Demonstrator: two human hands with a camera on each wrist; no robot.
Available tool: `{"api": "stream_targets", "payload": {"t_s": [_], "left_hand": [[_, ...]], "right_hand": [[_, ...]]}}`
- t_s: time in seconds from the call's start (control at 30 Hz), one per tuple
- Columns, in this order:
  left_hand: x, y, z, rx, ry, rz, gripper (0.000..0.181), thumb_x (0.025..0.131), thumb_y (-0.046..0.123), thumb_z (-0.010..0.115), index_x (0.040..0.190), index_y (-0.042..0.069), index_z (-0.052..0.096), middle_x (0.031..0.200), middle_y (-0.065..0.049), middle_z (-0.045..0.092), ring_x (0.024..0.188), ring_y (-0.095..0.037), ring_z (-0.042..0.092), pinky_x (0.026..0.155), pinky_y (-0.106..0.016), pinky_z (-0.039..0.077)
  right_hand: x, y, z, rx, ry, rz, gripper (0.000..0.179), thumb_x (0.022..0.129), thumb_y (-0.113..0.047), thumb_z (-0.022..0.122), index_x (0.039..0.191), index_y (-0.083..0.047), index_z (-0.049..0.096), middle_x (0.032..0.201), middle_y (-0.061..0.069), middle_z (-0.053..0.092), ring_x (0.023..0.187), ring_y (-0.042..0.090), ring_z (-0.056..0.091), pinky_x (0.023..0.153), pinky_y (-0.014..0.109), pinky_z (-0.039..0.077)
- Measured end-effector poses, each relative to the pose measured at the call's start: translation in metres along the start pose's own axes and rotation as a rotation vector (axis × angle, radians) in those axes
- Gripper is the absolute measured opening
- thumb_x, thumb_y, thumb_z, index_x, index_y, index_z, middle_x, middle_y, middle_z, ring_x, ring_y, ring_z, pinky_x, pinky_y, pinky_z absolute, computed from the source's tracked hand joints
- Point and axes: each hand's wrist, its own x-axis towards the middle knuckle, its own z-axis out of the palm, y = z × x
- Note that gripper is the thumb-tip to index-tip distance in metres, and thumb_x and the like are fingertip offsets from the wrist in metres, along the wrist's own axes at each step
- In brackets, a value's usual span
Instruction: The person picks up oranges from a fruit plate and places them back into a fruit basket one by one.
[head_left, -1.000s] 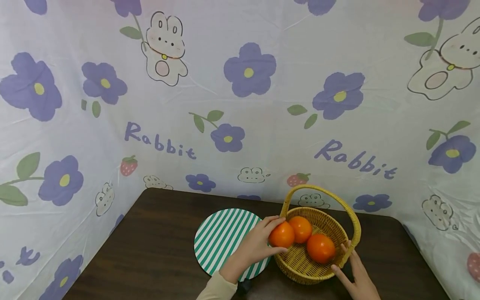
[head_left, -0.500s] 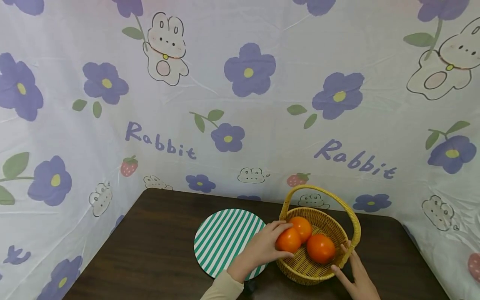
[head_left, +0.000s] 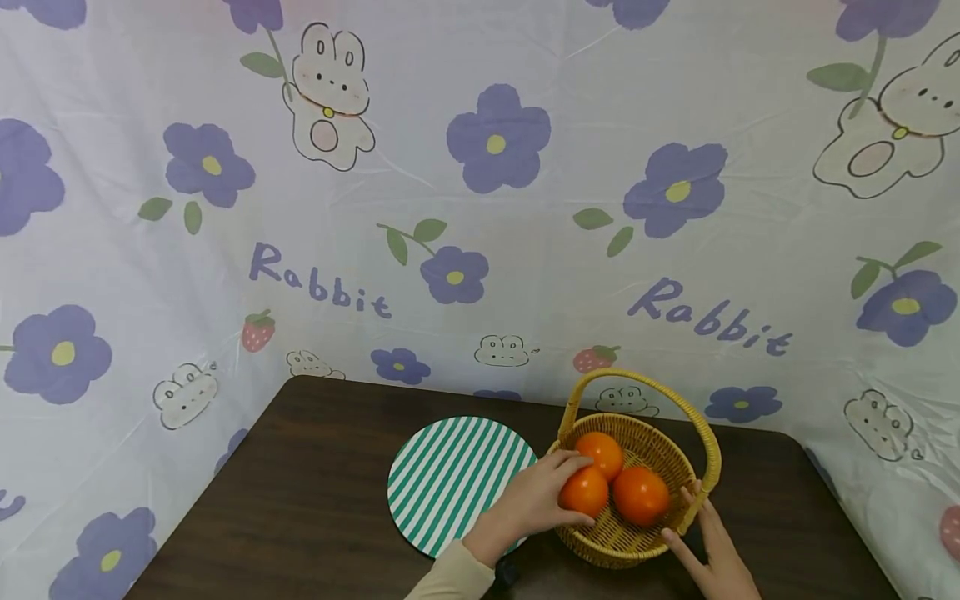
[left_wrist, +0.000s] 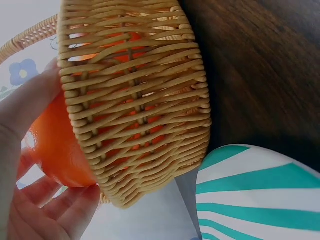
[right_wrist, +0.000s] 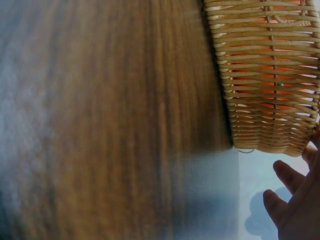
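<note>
A yellow wicker basket (head_left: 600, 550) with a tall arched handle (head_left: 647, 377) stands on the dark wooden table. My left hand (head_left: 536, 500) is over its left rim, gripping a smooth, round orange fruit (head_left: 585, 492) low inside the basket. The left wrist view shows the fingers and thumb around this fruit (left_wrist: 62, 145), partly behind the woven wall. Two similar fruits lie in the basket, one at the back (head_left: 600, 454) and one to the right (head_left: 641, 496). My right hand (head_left: 712, 550) holds the basket's right rim by the handle's foot, thumb and fingers either side of it.
A round mat with green and white stripes (head_left: 450, 483) lies left of the basket, partly under my left forearm. Behind the table (head_left: 300, 500) hangs a white cloth (head_left: 555, 275) printed with purple flowers and rabbits.
My left hand has moved right and slightly down, carrying its fruit from the left rim further into the basket. The right hand and basket have stayed in place.
</note>
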Motion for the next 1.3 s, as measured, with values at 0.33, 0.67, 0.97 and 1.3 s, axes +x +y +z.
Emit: {"api": "stream_targets", "payload": {"t_s": [0.33, 0.67, 0.97, 1.3], "left_hand": [[0.005, -0.001, 0.014, 0.055, -0.029, -0.003, 0.076, 0.068, 0.062, 0.059, 0.132, 0.029, 0.036, 0.129, 0.003, 0.042, 0.113, -0.012, 0.044, 0.082, -0.028, 0.045], [0.01, 0.001, 0.016, 0.092, -0.079, -0.061, 0.075, 0.065, 0.062, 0.062, 0.129, 0.029, 0.041, 0.123, 0.003, 0.046, 0.104, -0.012, 0.049, 0.074, -0.027, 0.047], [0.013, 0.004, 0.021, 0.163, -0.121, -0.091, 0.075, 0.064, 0.064, 0.061, 0.127, 0.029, 0.042, 0.117, 0.003, 0.05, 0.095, -0.011, 0.053, 0.068, -0.025, 0.047], [0.017, 0.01, 0.022, 0.231, -0.137, -0.128, 0.076, 0.062, 0.065, 0.061, 0.128, 0.03, 0.043, 0.116, 0.004, 0.051, 0.092, -0.011, 0.054, 0.064, -0.026, 0.047]], "right_hand": [[0.004, 0.002, -0.004, -0.02, -0.033, 0.028, 0.074, 0.088, -0.045, 0.044, 0.142, -0.015, 0.003, 0.145, 0.017, -0.006, 0.126, 0.047, 0.008, 0.086, 0.067, 0.018], [0.005, 0.004, -0.004, -0.02, -0.025, 0.022, 0.075, 0.088, -0.045, 0.044, 0.142, -0.015, 0.003, 0.145, 0.017, -0.005, 0.127, 0.046, 0.008, 0.086, 0.066, 0.019], [0.006, 0.006, -0.001, -0.012, -0.035, 0.039, 0.073, 0.088, -0.046, 0.043, 0.142, -0.012, 0.006, 0.144, 0.019, -0.006, 0.126, 0.047, 0.007, 0.086, 0.067, 0.018], [0.006, 0.007, -0.001, -0.007, -0.026, 0.032, 0.076, 0.088, -0.046, 0.043, 0.141, -0.018, -0.003, 0.145, 0.019, -0.004, 0.127, 0.046, 0.006, 0.086, 0.066, 0.018]]}}
